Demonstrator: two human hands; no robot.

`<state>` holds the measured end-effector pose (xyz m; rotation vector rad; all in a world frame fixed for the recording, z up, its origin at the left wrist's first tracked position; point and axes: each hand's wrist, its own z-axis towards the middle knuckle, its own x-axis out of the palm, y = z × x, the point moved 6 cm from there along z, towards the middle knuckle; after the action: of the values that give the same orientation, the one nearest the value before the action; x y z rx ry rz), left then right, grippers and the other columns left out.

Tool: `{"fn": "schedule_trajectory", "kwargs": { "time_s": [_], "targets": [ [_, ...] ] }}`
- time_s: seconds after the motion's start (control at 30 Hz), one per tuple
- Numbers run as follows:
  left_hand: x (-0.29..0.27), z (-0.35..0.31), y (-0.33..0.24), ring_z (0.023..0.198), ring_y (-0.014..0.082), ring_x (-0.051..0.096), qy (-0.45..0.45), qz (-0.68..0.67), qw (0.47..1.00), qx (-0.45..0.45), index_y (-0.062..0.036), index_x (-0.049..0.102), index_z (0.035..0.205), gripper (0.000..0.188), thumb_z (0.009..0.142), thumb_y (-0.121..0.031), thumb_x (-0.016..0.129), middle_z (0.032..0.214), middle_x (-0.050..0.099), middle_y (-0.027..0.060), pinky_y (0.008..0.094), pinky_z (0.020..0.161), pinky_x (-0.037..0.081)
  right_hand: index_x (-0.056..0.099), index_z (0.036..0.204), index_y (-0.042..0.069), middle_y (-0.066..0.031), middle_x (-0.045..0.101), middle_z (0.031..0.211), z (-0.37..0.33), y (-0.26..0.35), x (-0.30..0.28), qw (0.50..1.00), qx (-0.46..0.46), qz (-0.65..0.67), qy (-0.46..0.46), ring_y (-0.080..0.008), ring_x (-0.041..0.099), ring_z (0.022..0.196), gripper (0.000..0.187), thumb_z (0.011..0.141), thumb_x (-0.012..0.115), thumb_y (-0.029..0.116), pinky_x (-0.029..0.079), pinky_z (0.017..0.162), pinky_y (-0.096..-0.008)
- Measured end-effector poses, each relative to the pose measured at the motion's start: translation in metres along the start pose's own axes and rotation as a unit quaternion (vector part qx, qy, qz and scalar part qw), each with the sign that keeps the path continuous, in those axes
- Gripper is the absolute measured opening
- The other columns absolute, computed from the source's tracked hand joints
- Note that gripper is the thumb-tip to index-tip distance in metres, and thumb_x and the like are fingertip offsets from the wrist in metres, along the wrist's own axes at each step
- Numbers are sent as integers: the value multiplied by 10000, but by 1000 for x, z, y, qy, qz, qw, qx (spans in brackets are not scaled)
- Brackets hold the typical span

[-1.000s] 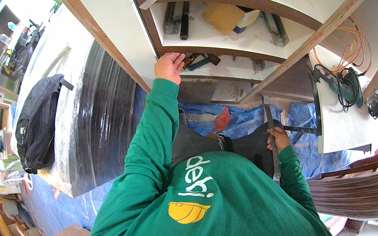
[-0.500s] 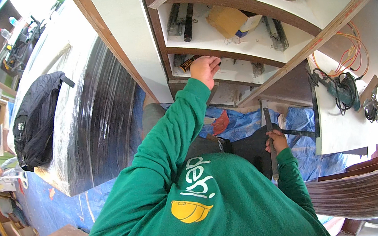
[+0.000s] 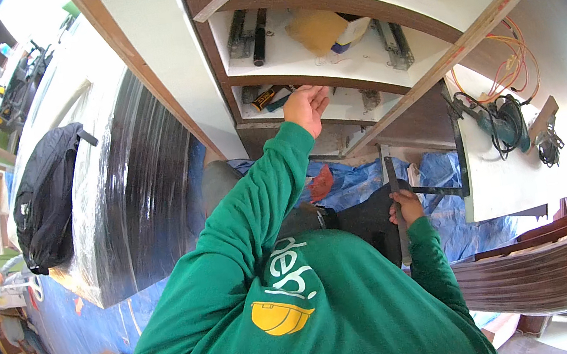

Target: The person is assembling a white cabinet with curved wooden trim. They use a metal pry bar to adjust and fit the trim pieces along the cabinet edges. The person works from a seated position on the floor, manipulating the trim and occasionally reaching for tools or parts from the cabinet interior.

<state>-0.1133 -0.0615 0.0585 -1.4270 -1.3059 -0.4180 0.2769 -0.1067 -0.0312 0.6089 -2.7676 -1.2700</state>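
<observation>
My left hand [image 3: 306, 108] reaches into the lowest curved shelf [image 3: 352, 100] of a white and dark-brown cabinet. Its fingers are stretched out and slightly bent, with nothing seen in them. Just left of it lie a small black-and-orange object [image 3: 264, 98] and a teal-green item [image 3: 279, 101], partly covered by the hand. My right hand [image 3: 406, 208] is low by my thigh, fingers wrapped around a long, flat, dark metal strip [image 3: 391, 175] held roughly upright. The strip's lower end passes beside my leg.
The shelf above holds metal drawer slides [image 3: 393, 46], a black tube [image 3: 260, 38] and a tan envelope [image 3: 317, 31]. A wooden strip [image 3: 453, 47] slants across the cabinet front. Right, a corded power tool [image 3: 506, 125] rests on a white panel. Left stands a plastic-wrapped stack [image 3: 143, 174] with a black backpack [image 3: 53, 196].
My left hand has shifted right relative to the shelf, uncovering more of the black-and-orange object and the teal item. The view has turned slightly; my right hand still holds the strip.
</observation>
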Motion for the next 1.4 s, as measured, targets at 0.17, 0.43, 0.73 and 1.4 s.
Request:
{"fn": "schedule_trajectory", "kwargs": {
  "time_s": [0.17, 0.43, 0.73, 1.4],
  "targets": [
    [25, -2, 36, 986, 238, 655, 29, -2, 999, -35, -36, 544, 1072, 158, 916, -56, 527, 1046, 660, 112, 417, 881, 513, 615, 1078, 76, -106, 611, 629, 1, 0, 0, 1000, 8, 21, 10, -232, 586, 446, 204, 950, 567, 228, 487, 412, -346],
    [65, 10, 111, 1010, 242, 638, 43, -8, 994, -100, -37, 514, 1107, 207, 908, -63, 569, 1078, 642, 115, 411, 887, 519, 598, 1092, 52, -111, 605, 627, 3, -2, -5, 1000, -1, 14, 17, -231, 578, 433, 234, 962, 553, 242, 480, 400, -352],
    [76, 25, 142, 1017, 241, 620, 57, 11, 992, -110, -37, 493, 1142, 244, 914, -64, 573, 1099, 625, 109, 430, 921, 500, 606, 1101, 66, -108, 608, 646, 1, -1, -7, 1000, 7, 15, 27, -228, 593, 454, 243, 968, 548, 261, 480, 406, -338],
    [64, 14, 117, 1014, 197, 614, 64, 64, 988, -127, -95, 523, 1161, 244, 923, -126, 568, 1126, 645, 55, 393, 860, 489, 593, 1053, 60, -95, 605, 623, 0, 6, 0, 1000, 14, -1, 18, -225, 576, 432, 228, 948, 583, 263, 481, 403, -355]
  ]
}}
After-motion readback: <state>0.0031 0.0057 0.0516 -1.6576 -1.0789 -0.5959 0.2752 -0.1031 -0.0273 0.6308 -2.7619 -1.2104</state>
